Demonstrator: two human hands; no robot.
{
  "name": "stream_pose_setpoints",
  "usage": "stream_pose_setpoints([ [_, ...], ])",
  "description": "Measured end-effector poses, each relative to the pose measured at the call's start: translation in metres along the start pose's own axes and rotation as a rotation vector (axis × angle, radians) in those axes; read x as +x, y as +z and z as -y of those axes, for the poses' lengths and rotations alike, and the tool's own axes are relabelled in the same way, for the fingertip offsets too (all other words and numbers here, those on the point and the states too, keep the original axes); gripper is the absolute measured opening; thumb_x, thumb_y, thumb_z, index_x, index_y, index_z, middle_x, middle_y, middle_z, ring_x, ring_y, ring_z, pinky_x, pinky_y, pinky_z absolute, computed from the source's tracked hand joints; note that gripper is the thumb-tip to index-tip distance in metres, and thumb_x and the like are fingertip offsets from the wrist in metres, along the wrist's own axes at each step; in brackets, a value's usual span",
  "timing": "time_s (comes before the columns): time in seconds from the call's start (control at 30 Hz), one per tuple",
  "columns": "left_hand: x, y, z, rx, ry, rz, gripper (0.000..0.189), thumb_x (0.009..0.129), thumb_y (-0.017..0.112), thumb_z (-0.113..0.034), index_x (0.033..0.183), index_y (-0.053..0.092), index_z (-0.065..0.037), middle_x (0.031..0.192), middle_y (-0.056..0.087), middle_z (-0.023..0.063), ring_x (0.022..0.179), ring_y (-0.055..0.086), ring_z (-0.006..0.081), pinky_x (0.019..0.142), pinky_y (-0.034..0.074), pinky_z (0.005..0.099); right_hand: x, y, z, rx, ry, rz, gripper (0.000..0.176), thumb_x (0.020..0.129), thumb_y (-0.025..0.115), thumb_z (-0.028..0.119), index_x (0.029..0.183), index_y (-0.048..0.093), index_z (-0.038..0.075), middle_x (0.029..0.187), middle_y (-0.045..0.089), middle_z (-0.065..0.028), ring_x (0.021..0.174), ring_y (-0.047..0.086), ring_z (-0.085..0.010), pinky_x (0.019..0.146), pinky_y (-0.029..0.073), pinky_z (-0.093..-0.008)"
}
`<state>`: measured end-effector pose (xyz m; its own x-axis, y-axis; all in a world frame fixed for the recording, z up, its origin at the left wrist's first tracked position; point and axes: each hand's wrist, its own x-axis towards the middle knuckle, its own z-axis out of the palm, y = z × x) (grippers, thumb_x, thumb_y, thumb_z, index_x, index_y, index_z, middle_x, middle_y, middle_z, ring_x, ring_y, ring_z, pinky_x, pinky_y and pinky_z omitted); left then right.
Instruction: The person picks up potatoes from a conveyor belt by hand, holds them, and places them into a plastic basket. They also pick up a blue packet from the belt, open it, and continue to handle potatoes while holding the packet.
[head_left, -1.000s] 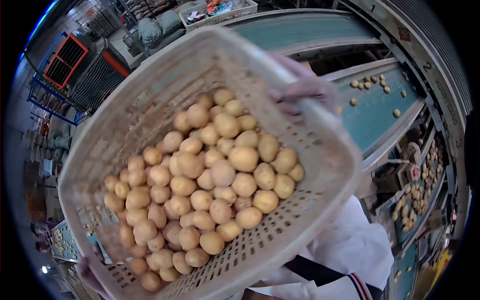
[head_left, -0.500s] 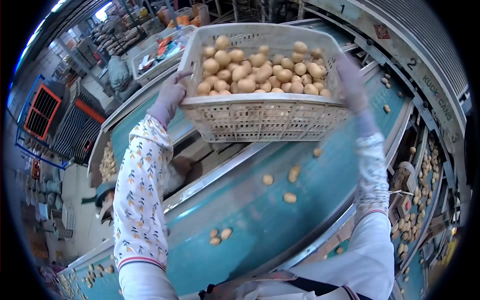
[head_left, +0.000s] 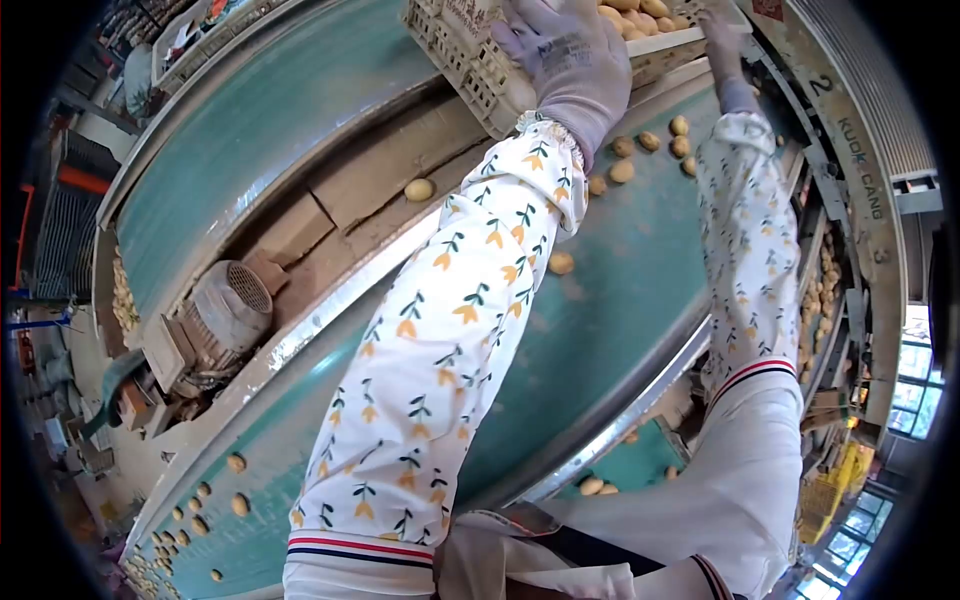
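Note:
At the top of the view, a pale plastic crate (head_left: 478,75) is tilted, its left end toward me, with round yellow-brown potatoes (head_left: 640,18) in its right part. My left hand (head_left: 580,65), in a greyish glove, grips the near left edge of the crate and hides part of it. My right hand (head_left: 722,45), gloved too and smaller in view, is closed on the rim at the crate's far right end. Several loose potatoes (head_left: 622,171) lie on the green belt just below the crate, near my left wrist.
The green conveyor belt (head_left: 560,360) runs diagonally under my arms, with several potatoes at its lower left. Left of it are a metal edge, a motor (head_left: 232,305) and a second belt (head_left: 250,130). A curved machine frame (head_left: 860,170) stands at the right.
The crate has turned and tipped, shifting up and right in view. My left hand has come to the top middle with it. More potatoes lie on the belt below the crate.

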<state>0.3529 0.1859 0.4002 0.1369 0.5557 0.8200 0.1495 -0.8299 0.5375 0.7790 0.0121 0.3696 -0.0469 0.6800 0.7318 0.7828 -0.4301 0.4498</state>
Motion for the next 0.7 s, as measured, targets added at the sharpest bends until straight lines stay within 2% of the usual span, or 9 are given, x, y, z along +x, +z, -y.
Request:
stream_pose_setpoints([
  [0.07, -0.019, -0.022, -0.002, 0.010, 0.041, 0.085, 0.037, 0.083, 0.061, -0.012, 0.119, 0.062, -0.019, 0.125, 0.054, 0.0205, 0.120, 0.051, 0.0329, 0.103, 0.035, 0.0548, 0.016, -0.044, 0.094, 0.125, 0.261, -0.053, 0.033, 0.090, 0.054, 0.010, 0.121, 0.060, 0.018, 0.137, 0.054, -0.0163, 0.113, 0.060, -0.0331, 0.093, 0.049, -0.0441],
  [0.13, -0.034, -0.027, 0.022, -0.100, 0.058, 0.395, 0.048, 0.088, 0.062, -0.017, 0.133, 0.056, -0.032, 0.147, 0.039, 0.0191, 0.139, 0.036, 0.0392, 0.112, 0.014, 0.0654, 0.046, -0.078, 0.124, -0.010, 0.135, 0.070, 0.037, 0.091, 0.055, 0.012, 0.127, 0.057, 0.020, 0.139, 0.053, -0.0144, 0.118, 0.058, -0.0312, 0.097, 0.048, -0.0410],
  [0.2, -0.004, -0.037, 0.032, 0.040, 0.051, 0.503, 0.046, 0.091, 0.059, -0.024, 0.136, 0.053, -0.032, 0.145, 0.040, 0.0190, 0.138, 0.038, 0.0368, 0.114, 0.014, 0.0625, 0.078, -0.105, 0.146, 0.000, 0.032, 0.288, 0.037, 0.091, 0.056, 0.015, 0.128, 0.055, 0.020, 0.138, 0.054, -0.0117, 0.118, 0.059, -0.0290, 0.095, 0.050, -0.0393],
  [0.27, 0.007, -0.053, 0.039, -0.014, 0.055, 0.645, 0.049, 0.092, 0.057, -0.028, 0.140, 0.048, -0.032, 0.142, 0.045, 0.0160, 0.136, 0.041, 0.0325, 0.114, 0.015, 0.0604, 0.145, -0.153, 0.227, 0.044, 0.008, 0.365, 0.034, 0.092, 0.056, 0.015, 0.125, 0.059, 0.013, 0.126, 0.061, -0.0114, 0.115, 0.060, -0.0269, 0.097, 0.048, -0.0366],
  [0.3, -0.008, -0.052, 0.067, -0.092, 0.242, 0.392, 0.057, 0.091, 0.060, -0.027, 0.145, 0.043, -0.032, 0.137, 0.052, 0.0146, 0.134, 0.044, 0.0297, 0.113, 0.017, 0.0600, 0.114, -0.052, 0.207, 0.224, -0.070, 0.111, 0.052, 0.085, 0.065, 0.053, 0.121, 0.065, 0.016, 0.105, 0.072, -0.0130, 0.093, 0.067, -0.0286, 0.078, 0.050, -0.0475],
  [0.37, -0.018, -0.102, 0.095, -0.091, 0.247, 0.455, 0.068, 0.087, 0.065, -0.027, 0.149, 0.038, -0.021, 0.144, 0.048, 0.0156, 0.138, 0.040, 0.0288, 0.113, 0.018, 0.0571, 0.164, -0.158, 0.308, 0.152, 0.505, 0.275, 0.041, 0.092, 0.050, 0.046, 0.072, 0.068, 0.015, 0.067, 0.067, -0.0109, 0.066, 0.065, -0.0323, 0.061, 0.048, -0.0429],
  [0.5, -0.114, -0.195, 0.193, 0.204, 0.174, 0.845, 0.078, 0.085, 0.066, -0.047, 0.144, 0.043, -0.002, 0.148, 0.042, 0.0197, 0.137, 0.038, 0.0382, 0.114, 0.020, 0.0540, 0.173, -0.123, 0.285, 0.312, 0.365, -0.040, 0.042, 0.090, 0.052, 0.044, 0.068, 0.070, 0.012, 0.068, 0.066, -0.0141, 0.068, 0.065, -0.0328, 0.061, 0.047, -0.0435],
  [0.57, -0.130, -0.241, 0.231, 0.297, 0.117, 1.043, 0.077, 0.086, 0.064, -0.051, 0.141, 0.047, 0.000, 0.147, 0.045, 0.0201, 0.136, 0.040, 0.0354, 0.113, 0.025, 0.0521, 0.195, -0.136, 0.288, 0.496, 0.577, 0.009, 0.040, 0.089, 0.054, 0.040, 0.069, 0.067, 0.007, 0.067, 0.063, -0.0175, 0.065, 0.063, -0.0341, 0.059, 0.045, -0.0431],
  [0.7, -0.158, -0.286, 0.288, 0.244, 0.109, 1.028, 0.059, 0.084, 0.067, -0.052, 0.113, 0.061, -0.001, 0.127, 0.057, 0.0184, 0.120, 0.051, 0.0341, 0.110, 0.029, 0.0507, 0.225, -0.093, 0.254, 0.461, 0.423, -0.117, 0.041, 0.088, 0.056, 0.039, 0.069, 0.065, 0.004, 0.065, 0.058, -0.0210, 0.057, 0.058, -0.0322, 0.057, 0.042, -0.0431],
])
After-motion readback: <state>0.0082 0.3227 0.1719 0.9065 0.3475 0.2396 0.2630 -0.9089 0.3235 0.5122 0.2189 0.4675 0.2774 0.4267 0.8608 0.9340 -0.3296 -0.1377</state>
